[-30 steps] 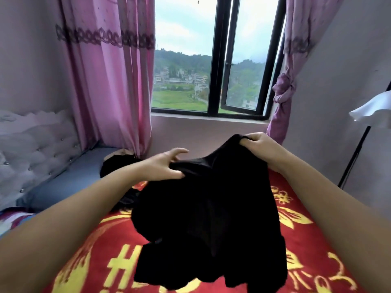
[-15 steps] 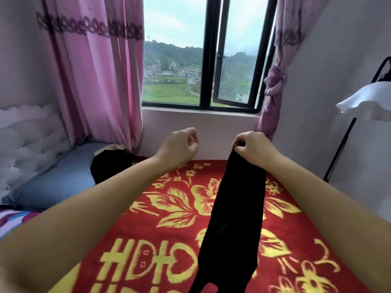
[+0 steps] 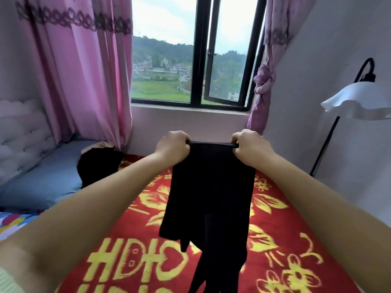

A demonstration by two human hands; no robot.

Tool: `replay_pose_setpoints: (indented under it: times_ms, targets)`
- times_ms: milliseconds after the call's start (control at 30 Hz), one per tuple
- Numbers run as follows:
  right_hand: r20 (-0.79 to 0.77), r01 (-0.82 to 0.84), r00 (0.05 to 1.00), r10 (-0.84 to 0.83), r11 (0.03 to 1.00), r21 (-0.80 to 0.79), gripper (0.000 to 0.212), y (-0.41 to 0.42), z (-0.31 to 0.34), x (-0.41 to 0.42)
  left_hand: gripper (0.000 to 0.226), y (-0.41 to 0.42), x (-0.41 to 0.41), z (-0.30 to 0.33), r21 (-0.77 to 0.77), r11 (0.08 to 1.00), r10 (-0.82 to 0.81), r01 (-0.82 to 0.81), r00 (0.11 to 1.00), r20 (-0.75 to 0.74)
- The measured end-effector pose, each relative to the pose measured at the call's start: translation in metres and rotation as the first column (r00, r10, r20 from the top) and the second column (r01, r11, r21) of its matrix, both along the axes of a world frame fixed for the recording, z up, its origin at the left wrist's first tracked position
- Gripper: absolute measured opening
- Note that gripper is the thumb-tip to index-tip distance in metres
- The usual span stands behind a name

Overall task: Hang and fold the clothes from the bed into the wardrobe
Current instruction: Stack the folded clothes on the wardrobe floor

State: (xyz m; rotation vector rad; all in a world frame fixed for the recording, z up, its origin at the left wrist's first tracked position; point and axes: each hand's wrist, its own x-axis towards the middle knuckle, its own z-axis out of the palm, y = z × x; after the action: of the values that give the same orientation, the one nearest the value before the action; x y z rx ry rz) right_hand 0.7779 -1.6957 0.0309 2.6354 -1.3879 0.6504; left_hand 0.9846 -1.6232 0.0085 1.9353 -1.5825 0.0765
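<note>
Black garment, head view: held up in the air above the red bedspread, top edge pulled taut and level between both hands, rest hanging toward the bed. Likely reason: stretching the top hem flat squares the cloth for a fold or a hanger. Left hand: fingers curled tight, gripping the left corner. Right hand: fingers curled tight, gripping the right corner. Second dark garment lies near the blue pillow. Wardrobe not in view.
</note>
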Motion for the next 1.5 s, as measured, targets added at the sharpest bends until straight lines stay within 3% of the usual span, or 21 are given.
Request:
replay_pose_setpoints:
  times_ms: [100,200,267,333,400,533,667,733,800,867,933,1033,1100,1233,1333,1433,1467,1500]
  targets:
    - [-0.11,0.145,0.986,-0.126,0.971,0.189,0.023,-0.017,0.001,-0.032,0.027,0.005,0.027,0.014,-0.024,0.999,-0.044,0.041,0.992,-0.12]
    - [-0.252,0.242,0.957,-0.142,0.87,0.429,0.024,-0.029,0.0,-0.06,0.031,0.013,0.047,0.025,-0.089,0.995,-0.07,0.049,0.963,-0.261]
    - [-0.127,0.169,0.985,-0.115,0.76,0.627,0.024,-0.033,0.001,-0.074,0.026,0.018,0.059,0.028,-0.079,0.994,-0.095,0.072,0.939,-0.332]
    - [0.193,-0.12,0.98,-0.048,0.631,0.766,0.024,-0.038,0.005,-0.081,0.019,0.022,0.071,0.028,-0.054,0.992,-0.128,0.116,0.899,-0.418]
    - [0.432,-0.366,0.902,0.004,0.536,0.76,0.027,-0.037,0.008,-0.078,0.018,0.026,0.079,0.025,-0.016,0.986,-0.152,0.166,0.855,-0.496]
    - [0.608,-0.527,0.792,0.042,0.549,0.649,0.021,-0.034,0.01,-0.062,0.035,0.038,0.099,0.027,0.131,0.93,-0.181,0.343,0.738,-0.649]
    - [0.487,-0.559,0.828,0.279,0.33,0.761,0.053,-0.043,0.022,-0.073,0.047,0.05,0.129,0.033,0.291,0.768,-0.227,0.57,0.668,-0.709]
    - [0.425,-0.53,0.817,0.39,0.216,0.82,0.046,-0.05,0.026,-0.082,0.041,0.056,0.143,0.034,0.3,0.692,-0.248,0.657,0.606,-0.756]
    - [0.445,-0.541,0.804,0.395,0.173,0.823,0.038,-0.059,0.026,-0.085,0.047,0.06,0.152,0.033,0.275,0.683,-0.235,0.677,0.56,-0.794]
    - [0.442,-0.52,0.844,0.304,0.258,0.814,0.042,-0.066,0.019,-0.081,0.056,0.061,0.15,0.028,0.233,0.744,-0.19,0.627,0.532,-0.825]
    - [0.377,-0.403,0.913,0.155,0.479,0.78,0.04,-0.067,0.003,-0.068,0.056,0.055,0.137,0.02,0.193,0.847,-0.112,0.495,0.522,-0.846]
    - [0.35,-0.203,0.937,0.004,0.822,0.533,0.026,-0.061,-0.022,-0.031,0.016,0.038,0.099,0.007,0.177,0.934,0.026,0.309,0.435,-0.9]
    - [0.36,-0.148,0.933,0.005,0.917,0.37,0.028,-0.05,-0.03,-0.002,0.012,0.028,0.066,0.003,0.201,0.945,0.101,0.258,0.354,-0.93]
    - [0.471,-0.298,0.875,0.114,0.893,0.338,0.033,-0.012,-0.028,0.049,0.017,0.013,0.0,0.001,0.07,0.947,0.024,0.314,0.148,-0.989]
    - [0.633,-0.561,0.754,0.174,0.672,0.483,0.037,0.011,-0.022,0.066,0.013,0.011,-0.024,0.011,-0.042,0.954,-0.054,0.295,0.033,-0.998]
    - [0.554,-0.634,0.76,0.342,0.578,0.513,0.017,0.015,-0.017,0.057,0.014,0.021,-0.02,0.023,-0.148,0.945,-0.117,0.292,-0.12,-0.986]
    - [0.499,-0.627,0.772,0.393,0.599,0.499,0.019,0.013,-0.017,0.053,0.014,0.025,-0.017,0.026,-0.143,0.936,-0.134,0.321,-0.048,-0.99]
    - [0.463,-0.621,0.778,0.424,0.628,0.468,0.025,0.011,-0.016,0.05,0.012,0.027,-0.015,0.027,-0.104,0.94,-0.167,0.326,0.171,-0.971]
